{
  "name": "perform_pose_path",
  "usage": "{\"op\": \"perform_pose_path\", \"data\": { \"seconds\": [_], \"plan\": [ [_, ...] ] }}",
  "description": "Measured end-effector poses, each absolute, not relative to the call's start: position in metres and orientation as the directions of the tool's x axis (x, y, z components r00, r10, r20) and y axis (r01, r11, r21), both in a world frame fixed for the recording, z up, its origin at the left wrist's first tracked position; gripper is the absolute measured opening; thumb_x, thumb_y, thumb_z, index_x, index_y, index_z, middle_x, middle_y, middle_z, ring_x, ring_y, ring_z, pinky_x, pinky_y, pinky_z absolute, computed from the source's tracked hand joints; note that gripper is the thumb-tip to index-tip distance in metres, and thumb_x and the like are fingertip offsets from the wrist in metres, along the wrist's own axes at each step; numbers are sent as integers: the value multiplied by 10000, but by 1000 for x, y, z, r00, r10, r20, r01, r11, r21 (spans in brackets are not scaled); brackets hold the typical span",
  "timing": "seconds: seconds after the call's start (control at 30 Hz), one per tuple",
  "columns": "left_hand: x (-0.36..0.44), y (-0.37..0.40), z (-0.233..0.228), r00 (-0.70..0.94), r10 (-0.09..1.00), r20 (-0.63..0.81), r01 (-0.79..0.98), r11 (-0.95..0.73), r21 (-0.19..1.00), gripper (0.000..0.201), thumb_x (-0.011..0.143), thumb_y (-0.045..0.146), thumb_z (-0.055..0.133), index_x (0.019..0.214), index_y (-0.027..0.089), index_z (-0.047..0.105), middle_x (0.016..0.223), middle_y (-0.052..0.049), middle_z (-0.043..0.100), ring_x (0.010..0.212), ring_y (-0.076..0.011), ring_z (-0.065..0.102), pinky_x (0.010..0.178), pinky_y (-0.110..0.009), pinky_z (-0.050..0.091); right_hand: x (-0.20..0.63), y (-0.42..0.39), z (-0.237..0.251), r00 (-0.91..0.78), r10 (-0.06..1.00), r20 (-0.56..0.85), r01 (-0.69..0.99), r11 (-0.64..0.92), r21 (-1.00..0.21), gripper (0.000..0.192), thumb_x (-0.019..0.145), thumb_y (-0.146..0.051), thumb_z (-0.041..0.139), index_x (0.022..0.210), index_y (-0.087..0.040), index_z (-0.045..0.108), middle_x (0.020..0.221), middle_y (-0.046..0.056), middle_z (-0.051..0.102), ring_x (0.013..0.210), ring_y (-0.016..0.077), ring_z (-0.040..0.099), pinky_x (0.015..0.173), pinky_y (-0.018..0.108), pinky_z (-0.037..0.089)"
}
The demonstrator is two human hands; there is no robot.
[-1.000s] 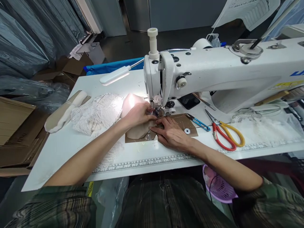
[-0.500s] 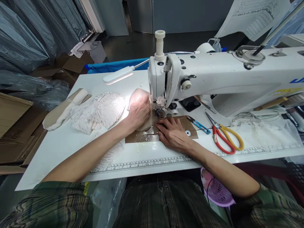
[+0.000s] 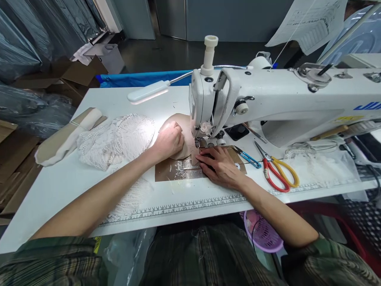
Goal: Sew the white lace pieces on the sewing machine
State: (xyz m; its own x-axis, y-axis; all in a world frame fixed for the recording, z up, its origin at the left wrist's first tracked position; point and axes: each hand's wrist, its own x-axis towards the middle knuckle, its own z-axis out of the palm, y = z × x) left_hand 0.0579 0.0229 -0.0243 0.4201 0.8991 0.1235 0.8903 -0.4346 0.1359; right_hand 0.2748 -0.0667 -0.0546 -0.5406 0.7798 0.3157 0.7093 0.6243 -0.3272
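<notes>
A beige fabric piece [image 3: 182, 124] lies under the presser foot [image 3: 201, 142] of a white sewing machine [image 3: 268, 99]. My left hand [image 3: 169, 140] rests closed on the fabric, just left of the needle. My right hand [image 3: 218, 163] lies flat, fingers together, pressing the fabric's near edge in front of the foot, on a brown taped patch [image 3: 175, 169] of the table.
White lace [image 3: 114, 139] is heaped at left, beside a beige fabric roll [image 3: 64, 137]. Blue thread snips [image 3: 248, 157] and red-and-yellow scissors [image 3: 278, 169] lie right of my right hand. A lamp [image 3: 149, 91] shines over the table [image 3: 74, 178]. A pink basket [image 3: 262, 232] hangs below.
The beige fabric has moved back and left under the foot, with my left hand following it. My right hand stays in front of the foot. The view has shifted a little.
</notes>
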Motion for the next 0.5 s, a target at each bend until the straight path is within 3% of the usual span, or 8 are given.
{"op": "perform_pose_path", "data": {
  "seconds": [0.27, 0.4, 0.5],
  "plan": [
    [59, 23, -29, 388, 904, 179, 888, -418, 192, 263, 937, 258, 370, 781, 173, 563, 829, -94, 539, 649, -171, 450, 561, -330, 384, 274, -68, -56, -525, 802, 285, 742, 596, -307, 352, 992, -323, 458, 1281, -216, 629, 1254, 135, 575, 1119, 291, 504, 910, 478, 439],
    [57, 29, -33, 387, 894, 226, 903, -417, 102, 227, 917, 222, 387, 831, 162, 589, 832, -109, 569, 681, -187, 486, 559, -328, 396, 273, -68, -57, -515, 821, 244, 770, 569, -290, 368, 1001, -345, 441, 1322, -248, 593, 1282, 137, 553, 1129, 305, 503, 891, 489, 450],
    [55, 22, -29, 411, 872, 266, 902, -432, 22, 281, 936, 176, 339, 987, 112, 607, 1017, -176, 615, 778, -224, 549, 642, -370, 445, 273, -68, -59, -513, 827, 230, 778, 561, -282, 387, 1001, -340, 435, 1344, -230, 575, 1290, 145, 546, 1130, 313, 496, 895, 495, 446]
  ]
}}
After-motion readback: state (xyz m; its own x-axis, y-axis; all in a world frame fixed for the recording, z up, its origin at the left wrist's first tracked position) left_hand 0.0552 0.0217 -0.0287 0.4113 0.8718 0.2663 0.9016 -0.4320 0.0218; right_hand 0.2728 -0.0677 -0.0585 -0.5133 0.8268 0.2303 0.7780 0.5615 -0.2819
